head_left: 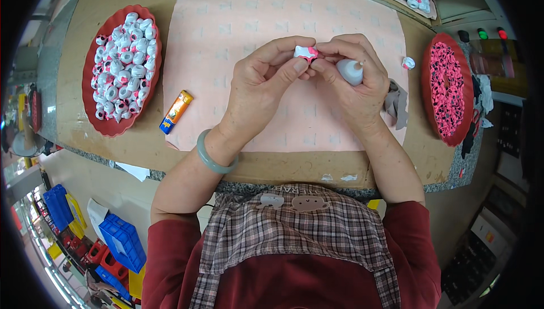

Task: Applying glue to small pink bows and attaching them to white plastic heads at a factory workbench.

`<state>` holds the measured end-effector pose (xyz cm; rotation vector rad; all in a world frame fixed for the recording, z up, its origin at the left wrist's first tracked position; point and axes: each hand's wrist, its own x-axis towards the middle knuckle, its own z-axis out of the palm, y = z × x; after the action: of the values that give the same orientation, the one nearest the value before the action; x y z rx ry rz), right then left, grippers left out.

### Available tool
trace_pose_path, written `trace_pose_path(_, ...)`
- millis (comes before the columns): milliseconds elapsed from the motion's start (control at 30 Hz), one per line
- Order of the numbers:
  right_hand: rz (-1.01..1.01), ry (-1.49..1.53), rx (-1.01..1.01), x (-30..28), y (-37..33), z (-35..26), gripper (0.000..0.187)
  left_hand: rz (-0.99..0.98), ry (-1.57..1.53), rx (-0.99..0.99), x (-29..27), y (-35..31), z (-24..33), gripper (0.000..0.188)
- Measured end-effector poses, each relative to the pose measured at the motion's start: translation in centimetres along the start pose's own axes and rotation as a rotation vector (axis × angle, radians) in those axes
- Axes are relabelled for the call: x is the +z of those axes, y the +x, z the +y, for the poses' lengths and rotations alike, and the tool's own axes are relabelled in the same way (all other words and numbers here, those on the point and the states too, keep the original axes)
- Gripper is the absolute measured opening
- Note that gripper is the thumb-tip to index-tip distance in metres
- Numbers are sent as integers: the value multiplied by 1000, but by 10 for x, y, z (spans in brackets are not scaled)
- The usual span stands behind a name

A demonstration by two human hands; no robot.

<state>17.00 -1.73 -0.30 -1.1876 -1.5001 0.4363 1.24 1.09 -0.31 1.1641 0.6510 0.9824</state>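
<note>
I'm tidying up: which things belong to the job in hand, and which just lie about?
Likely the job's:
held white and pink piece
pale bottle
left tray of white pieces
right tray of pink pieces

Apparently lying about:
orange and blue packet
blue crates

Orange-and-blue pack (176, 112) lying slantwise; blue crate (126, 245) lower left; pale floor (79, 168).

Pale floor (85, 176) — grey tabletop (49, 90) (speckled)
</note>
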Motion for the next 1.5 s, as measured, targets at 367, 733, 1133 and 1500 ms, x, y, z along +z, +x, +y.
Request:
trace_pose_path(367,9,221,108,6,-3,1,22,2,-27,49,3,-3,3,28)
trace_pose_path(733,5,451,408,12,-12,-12,15,54,77,99,7,-6,0,20)
trace_pose_path(1133,41,408,370,16,-13,-11,12,83,104,93,8,-5,-2,19)
trace_pose_path(1500,36,388,373,16,-13,-10,12,89,157,110,6,-5,-3,18)
